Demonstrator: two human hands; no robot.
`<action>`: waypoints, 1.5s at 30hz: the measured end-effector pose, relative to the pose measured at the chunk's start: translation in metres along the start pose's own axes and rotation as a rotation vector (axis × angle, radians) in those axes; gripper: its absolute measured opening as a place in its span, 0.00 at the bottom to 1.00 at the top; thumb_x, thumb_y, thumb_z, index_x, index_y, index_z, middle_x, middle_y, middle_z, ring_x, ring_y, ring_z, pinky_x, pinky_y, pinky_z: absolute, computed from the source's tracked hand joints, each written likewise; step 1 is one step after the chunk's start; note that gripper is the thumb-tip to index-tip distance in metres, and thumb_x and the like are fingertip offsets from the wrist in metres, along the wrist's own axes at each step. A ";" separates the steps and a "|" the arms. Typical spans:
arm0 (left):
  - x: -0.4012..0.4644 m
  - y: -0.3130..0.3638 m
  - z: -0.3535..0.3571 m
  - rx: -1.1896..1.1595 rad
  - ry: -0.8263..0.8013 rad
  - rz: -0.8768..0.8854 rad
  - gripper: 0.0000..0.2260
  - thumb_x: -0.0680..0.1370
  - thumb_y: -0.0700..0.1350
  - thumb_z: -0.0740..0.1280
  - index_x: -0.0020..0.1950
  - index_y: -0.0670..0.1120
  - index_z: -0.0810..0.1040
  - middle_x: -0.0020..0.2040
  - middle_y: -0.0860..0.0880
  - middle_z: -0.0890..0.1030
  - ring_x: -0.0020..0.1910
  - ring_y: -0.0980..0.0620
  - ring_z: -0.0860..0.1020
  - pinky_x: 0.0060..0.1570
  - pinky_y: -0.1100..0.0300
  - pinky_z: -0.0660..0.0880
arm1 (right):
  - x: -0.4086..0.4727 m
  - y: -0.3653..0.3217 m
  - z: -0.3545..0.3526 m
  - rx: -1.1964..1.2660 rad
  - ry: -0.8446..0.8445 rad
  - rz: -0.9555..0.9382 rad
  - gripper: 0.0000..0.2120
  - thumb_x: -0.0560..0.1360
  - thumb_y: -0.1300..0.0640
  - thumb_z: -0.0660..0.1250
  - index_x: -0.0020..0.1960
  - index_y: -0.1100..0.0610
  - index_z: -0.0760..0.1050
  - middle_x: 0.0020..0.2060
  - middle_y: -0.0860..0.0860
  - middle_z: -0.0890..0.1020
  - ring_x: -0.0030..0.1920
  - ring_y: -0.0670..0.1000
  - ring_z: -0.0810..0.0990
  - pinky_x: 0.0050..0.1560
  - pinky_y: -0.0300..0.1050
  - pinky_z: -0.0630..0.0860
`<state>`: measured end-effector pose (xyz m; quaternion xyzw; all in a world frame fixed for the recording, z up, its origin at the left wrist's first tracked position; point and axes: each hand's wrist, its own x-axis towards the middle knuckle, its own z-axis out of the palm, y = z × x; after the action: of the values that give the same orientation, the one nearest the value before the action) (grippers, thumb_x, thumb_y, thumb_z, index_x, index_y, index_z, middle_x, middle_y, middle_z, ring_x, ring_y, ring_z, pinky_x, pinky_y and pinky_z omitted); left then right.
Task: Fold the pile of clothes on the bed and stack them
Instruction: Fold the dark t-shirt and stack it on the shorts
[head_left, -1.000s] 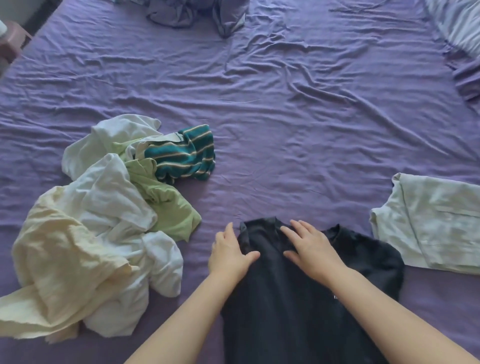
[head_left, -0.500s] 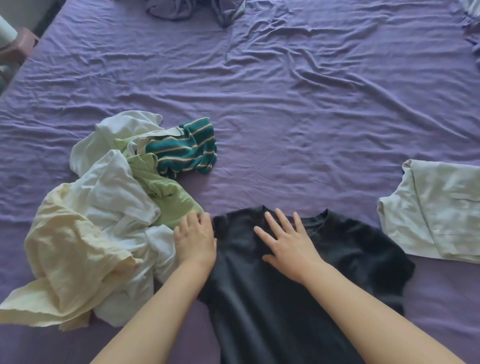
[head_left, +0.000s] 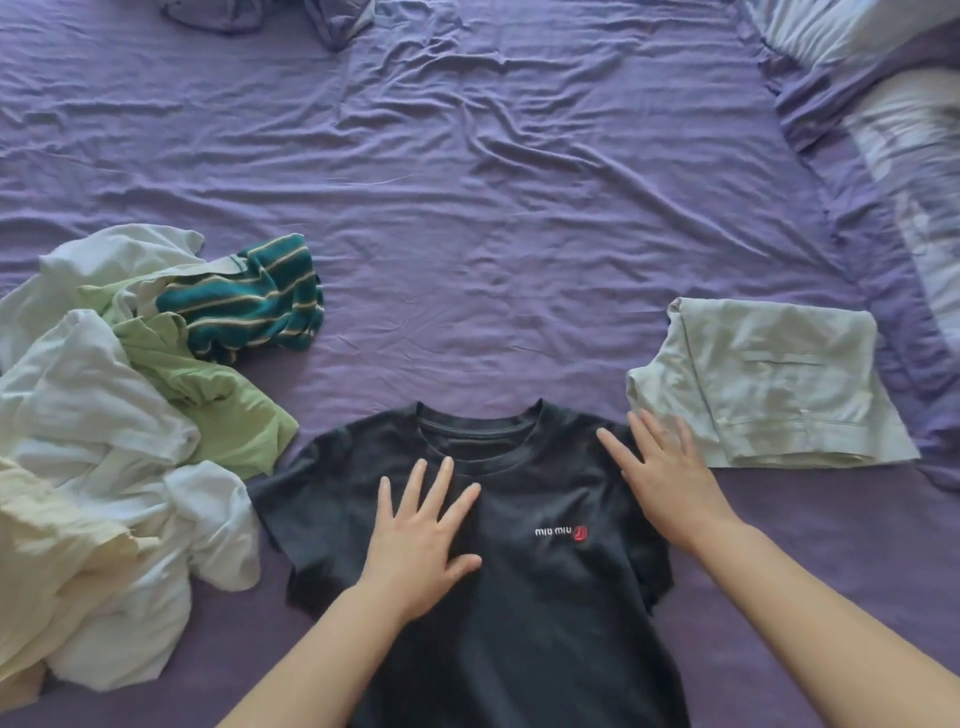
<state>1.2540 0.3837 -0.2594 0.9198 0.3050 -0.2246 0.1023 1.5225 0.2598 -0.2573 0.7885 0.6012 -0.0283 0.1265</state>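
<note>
Step in hand, likely: smoothing the dark charcoal cotton T-shirt (head_left: 519, 597) flat, front up, on the purple bedsheet (head_left: 519, 234) before folding. Next move probably calls for turning a sleeve inward. Left hand (head_left: 421, 540) lies flat on the chest, fingers spread; right hand (head_left: 670, 488) flat on the shoulder, gripping nothing. Unfolded pile of light clothes (head_left: 104, 441) left; folded pale grey garment (head_left: 769, 384) right.

A black T-shirt (head_left: 519, 597) is laid flat, collar away from the person, on a purple bedsheet (head_left: 519, 234). The left hand (head_left: 421, 540) is pressed flat on its chest, fingers spread; the right hand (head_left: 665, 478) is laid flat on its shoulder. An unfolded pile of clothes (head_left: 114, 415) is heaped at left. Folded pale trousers (head_left: 769, 384) are placed at right, just beside the right hand.
</note>
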 end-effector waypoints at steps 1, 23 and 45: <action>-0.001 -0.004 0.002 0.017 0.010 -0.003 0.34 0.67 0.68 0.61 0.70 0.56 0.69 0.73 0.45 0.66 0.70 0.39 0.67 0.60 0.34 0.69 | -0.001 0.002 -0.001 0.012 0.021 -0.006 0.44 0.53 0.66 0.79 0.66 0.55 0.67 0.50 0.61 0.80 0.57 0.63 0.78 0.64 0.66 0.60; -0.052 0.027 0.023 -0.049 -0.058 -0.129 0.28 0.73 0.61 0.52 0.69 0.52 0.70 0.71 0.43 0.69 0.70 0.39 0.66 0.63 0.36 0.59 | -0.048 -0.056 0.004 0.138 0.135 -0.084 0.20 0.67 0.52 0.68 0.59 0.55 0.78 0.63 0.60 0.75 0.66 0.63 0.70 0.64 0.63 0.59; -0.100 -0.047 0.039 -0.264 -0.153 -0.507 0.37 0.74 0.67 0.59 0.75 0.62 0.41 0.77 0.42 0.37 0.76 0.42 0.37 0.72 0.39 0.46 | -0.069 -0.161 -0.008 0.108 -0.307 -0.200 0.39 0.71 0.27 0.47 0.73 0.40 0.32 0.74 0.52 0.33 0.73 0.61 0.31 0.65 0.72 0.46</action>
<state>1.1403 0.3566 -0.2486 0.7734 0.5431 -0.2701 0.1843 1.3484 0.2360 -0.2629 0.7169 0.6478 -0.1928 0.1709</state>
